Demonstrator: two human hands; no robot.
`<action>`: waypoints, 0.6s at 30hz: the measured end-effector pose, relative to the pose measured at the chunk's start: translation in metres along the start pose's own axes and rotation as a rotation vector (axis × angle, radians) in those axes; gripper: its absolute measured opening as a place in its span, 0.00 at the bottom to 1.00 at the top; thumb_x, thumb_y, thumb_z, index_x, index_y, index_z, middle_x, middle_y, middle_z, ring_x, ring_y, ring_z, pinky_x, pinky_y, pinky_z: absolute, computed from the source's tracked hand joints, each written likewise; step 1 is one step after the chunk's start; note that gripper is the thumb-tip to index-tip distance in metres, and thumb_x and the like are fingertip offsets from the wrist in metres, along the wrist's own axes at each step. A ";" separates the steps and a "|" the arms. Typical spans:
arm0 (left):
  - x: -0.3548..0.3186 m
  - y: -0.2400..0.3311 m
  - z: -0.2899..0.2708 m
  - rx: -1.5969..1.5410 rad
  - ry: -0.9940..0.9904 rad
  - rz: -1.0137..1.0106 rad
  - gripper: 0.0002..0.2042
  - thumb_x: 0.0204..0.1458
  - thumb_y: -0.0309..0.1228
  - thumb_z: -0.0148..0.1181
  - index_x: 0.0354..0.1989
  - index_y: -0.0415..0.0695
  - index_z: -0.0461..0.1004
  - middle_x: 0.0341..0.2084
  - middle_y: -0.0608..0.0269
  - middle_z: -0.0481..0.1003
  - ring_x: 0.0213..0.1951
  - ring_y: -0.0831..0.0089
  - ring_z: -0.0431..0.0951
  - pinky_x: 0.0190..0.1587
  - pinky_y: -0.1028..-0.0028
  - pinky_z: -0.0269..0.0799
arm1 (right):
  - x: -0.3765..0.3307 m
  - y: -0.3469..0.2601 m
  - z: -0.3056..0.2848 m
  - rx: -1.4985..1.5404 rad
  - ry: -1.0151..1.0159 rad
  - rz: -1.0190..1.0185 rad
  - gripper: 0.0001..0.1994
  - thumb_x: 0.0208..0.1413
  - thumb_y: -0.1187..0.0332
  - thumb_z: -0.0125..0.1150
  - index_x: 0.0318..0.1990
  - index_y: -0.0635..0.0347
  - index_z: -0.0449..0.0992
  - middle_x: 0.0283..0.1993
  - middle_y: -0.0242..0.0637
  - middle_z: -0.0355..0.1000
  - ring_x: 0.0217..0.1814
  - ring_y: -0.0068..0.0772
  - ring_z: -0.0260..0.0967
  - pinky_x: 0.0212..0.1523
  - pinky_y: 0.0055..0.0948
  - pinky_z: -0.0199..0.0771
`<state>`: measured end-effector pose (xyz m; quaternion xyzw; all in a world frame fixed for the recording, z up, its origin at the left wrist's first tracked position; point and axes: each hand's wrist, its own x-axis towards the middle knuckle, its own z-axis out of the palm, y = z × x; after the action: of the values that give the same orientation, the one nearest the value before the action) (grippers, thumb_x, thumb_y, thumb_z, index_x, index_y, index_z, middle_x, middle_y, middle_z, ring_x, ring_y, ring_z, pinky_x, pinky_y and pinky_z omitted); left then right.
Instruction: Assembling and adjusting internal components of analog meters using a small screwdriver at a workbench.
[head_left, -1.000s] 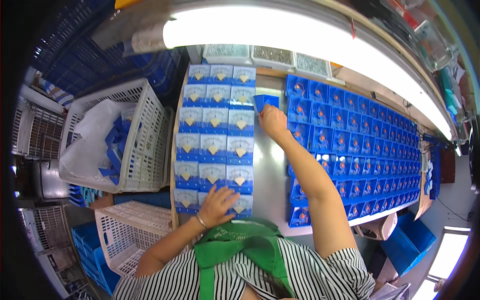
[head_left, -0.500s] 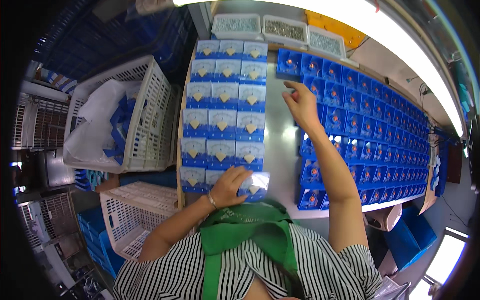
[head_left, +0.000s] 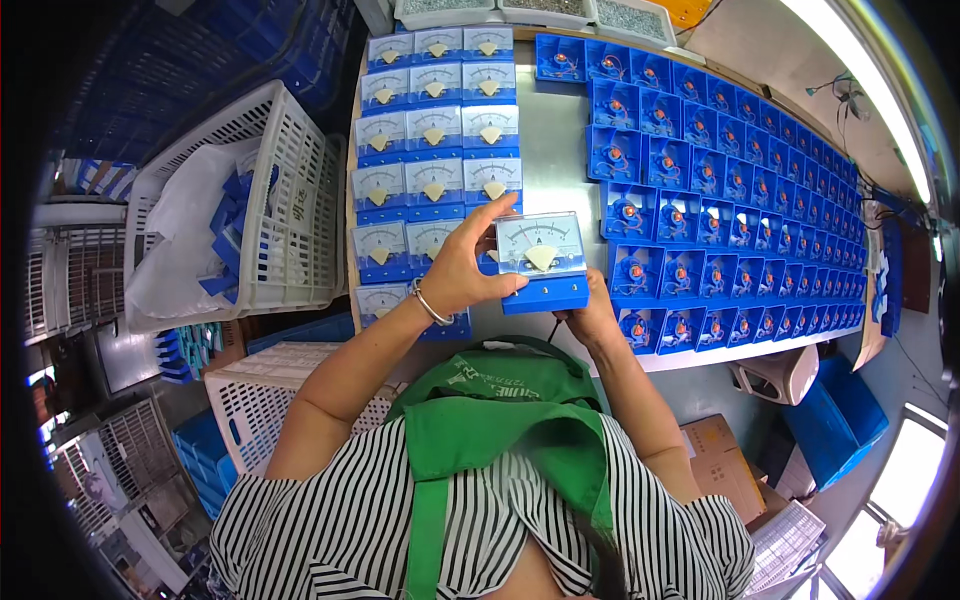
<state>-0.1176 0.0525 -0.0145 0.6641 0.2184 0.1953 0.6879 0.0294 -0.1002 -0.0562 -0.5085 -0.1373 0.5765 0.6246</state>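
Observation:
A blue panel meter with a clear front and white dial (head_left: 541, 260) is held above the table's near edge. My left hand (head_left: 465, 268) grips its left side, a bracelet on that wrist. My right hand (head_left: 590, 312) holds it from underneath at the right, mostly hidden by the meter. Left of it lie rows of finished meters face up (head_left: 432, 128). To the right lie many open blue meter housings with orange parts inside (head_left: 720, 190).
A white plastic basket (head_left: 290, 200) with a white bag and blue parts stands at the left. A second white basket (head_left: 250, 400) sits lower left. Trays of small parts (head_left: 530, 10) line the far edge. Blue bins and a cardboard box (head_left: 720, 450) lie at lower right.
My right hand has come back from the far housings to the near edge. Both hands now hold one meter lifted off the table; before, the left hand rested on the front row.

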 end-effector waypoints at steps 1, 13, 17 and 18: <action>0.000 0.000 0.000 0.000 0.000 -0.001 0.43 0.35 0.31 0.70 0.65 0.42 0.57 0.52 0.53 0.66 0.53 0.66 0.71 0.55 0.68 0.69 | -0.001 0.001 0.001 0.000 0.000 0.001 0.03 0.55 0.75 0.56 0.31 0.60 0.75 0.19 0.28 0.69 0.15 0.15 0.59 0.14 0.16 0.55; -0.001 0.007 -0.004 0.041 -0.054 -0.055 0.45 0.35 0.33 0.70 0.66 0.43 0.54 0.56 0.54 0.63 0.58 0.65 0.66 0.61 0.67 0.61 | -0.003 0.012 0.009 0.033 0.060 -0.102 0.02 0.53 0.75 0.58 0.32 0.58 0.77 0.24 0.26 0.72 0.20 0.13 0.63 0.19 0.16 0.61; -0.001 0.007 -0.003 0.030 -0.054 -0.055 0.45 0.35 0.33 0.70 0.66 0.43 0.55 0.56 0.54 0.63 0.58 0.65 0.66 0.61 0.66 0.61 | -0.003 0.015 0.009 -0.011 0.111 -0.136 0.03 0.52 0.76 0.59 0.33 0.59 0.78 0.25 0.26 0.73 0.21 0.12 0.64 0.20 0.15 0.61; -0.001 0.007 -0.003 0.021 -0.053 -0.067 0.45 0.35 0.33 0.70 0.66 0.43 0.55 0.56 0.54 0.63 0.58 0.65 0.66 0.61 0.66 0.61 | -0.003 0.016 0.008 -0.016 0.106 -0.135 0.03 0.51 0.76 0.59 0.33 0.58 0.78 0.25 0.26 0.73 0.21 0.12 0.64 0.20 0.15 0.61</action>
<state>-0.1202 0.0544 -0.0072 0.6685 0.2241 0.1523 0.6926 0.0132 -0.1021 -0.0640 -0.5328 -0.1426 0.5044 0.6643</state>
